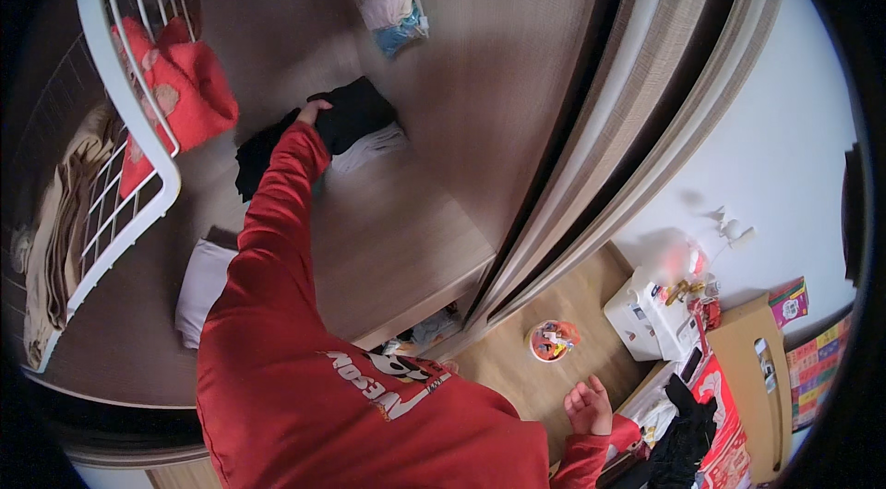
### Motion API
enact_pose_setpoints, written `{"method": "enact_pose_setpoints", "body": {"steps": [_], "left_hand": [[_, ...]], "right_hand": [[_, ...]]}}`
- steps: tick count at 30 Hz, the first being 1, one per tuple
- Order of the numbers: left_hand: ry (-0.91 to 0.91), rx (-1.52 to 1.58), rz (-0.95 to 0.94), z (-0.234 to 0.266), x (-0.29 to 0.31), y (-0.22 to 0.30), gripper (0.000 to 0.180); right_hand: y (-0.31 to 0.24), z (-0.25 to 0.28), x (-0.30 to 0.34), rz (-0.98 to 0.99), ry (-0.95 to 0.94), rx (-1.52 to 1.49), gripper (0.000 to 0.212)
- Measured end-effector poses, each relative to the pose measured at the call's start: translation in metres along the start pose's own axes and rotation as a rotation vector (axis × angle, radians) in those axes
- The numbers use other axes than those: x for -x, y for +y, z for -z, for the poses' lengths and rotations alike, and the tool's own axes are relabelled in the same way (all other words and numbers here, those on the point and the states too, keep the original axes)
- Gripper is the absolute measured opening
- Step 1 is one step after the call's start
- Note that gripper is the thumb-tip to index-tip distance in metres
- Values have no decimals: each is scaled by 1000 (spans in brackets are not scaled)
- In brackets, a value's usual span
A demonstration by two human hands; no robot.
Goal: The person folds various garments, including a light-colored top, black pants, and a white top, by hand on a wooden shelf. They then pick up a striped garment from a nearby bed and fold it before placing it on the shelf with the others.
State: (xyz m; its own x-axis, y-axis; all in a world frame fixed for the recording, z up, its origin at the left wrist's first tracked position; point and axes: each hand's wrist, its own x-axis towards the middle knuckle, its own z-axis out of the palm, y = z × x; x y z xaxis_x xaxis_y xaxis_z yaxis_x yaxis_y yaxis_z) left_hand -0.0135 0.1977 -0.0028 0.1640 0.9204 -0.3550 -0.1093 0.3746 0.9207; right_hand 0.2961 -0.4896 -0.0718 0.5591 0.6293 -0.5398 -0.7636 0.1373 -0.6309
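A red sweater (360,406) with a white print lies nearest, its left sleeve stretched over the wood-grain shelf (397,240); as far as shows, folding looks partly done, with several pieces compact on the shelf; the white wire basket (166,189) has rounded corners and thin bars; by it hangs soft, layered beige cloth (60,221); fuzzy red cloth (198,88) bulges through the bars; the black clothes (360,115) sit folded, matte and blocky, at the shelf's back, partly over crinkled white cloth (374,148); a black garment (688,429) lies loose at lower right, unfolded; smooth pale cloth (198,286) is near the sleeve; the left hand (314,111) touches the black clothes, though whether it grips, I cannot tell; the right hand (589,408) is loosely spread, apparently holding nothing; smallest, a round tub (549,359) holds colourful bits.
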Motion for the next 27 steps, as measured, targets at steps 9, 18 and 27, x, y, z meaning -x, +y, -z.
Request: {"method": "enact_pose_setpoints", "body": {"steps": [9, 18, 27], "left_hand": [[236, -1600, -940, -81, 128, -20, 75], [229, -1807, -822, -68, 80, -40, 73], [-192, -1303, -682, -22, -40, 41, 71]], "right_hand": [[-2, 3, -14, -54, 39, 3, 35], [2, 9, -19, -100, -47, -25, 32], [3, 1, -8, -99, 96, 18, 33]]}}
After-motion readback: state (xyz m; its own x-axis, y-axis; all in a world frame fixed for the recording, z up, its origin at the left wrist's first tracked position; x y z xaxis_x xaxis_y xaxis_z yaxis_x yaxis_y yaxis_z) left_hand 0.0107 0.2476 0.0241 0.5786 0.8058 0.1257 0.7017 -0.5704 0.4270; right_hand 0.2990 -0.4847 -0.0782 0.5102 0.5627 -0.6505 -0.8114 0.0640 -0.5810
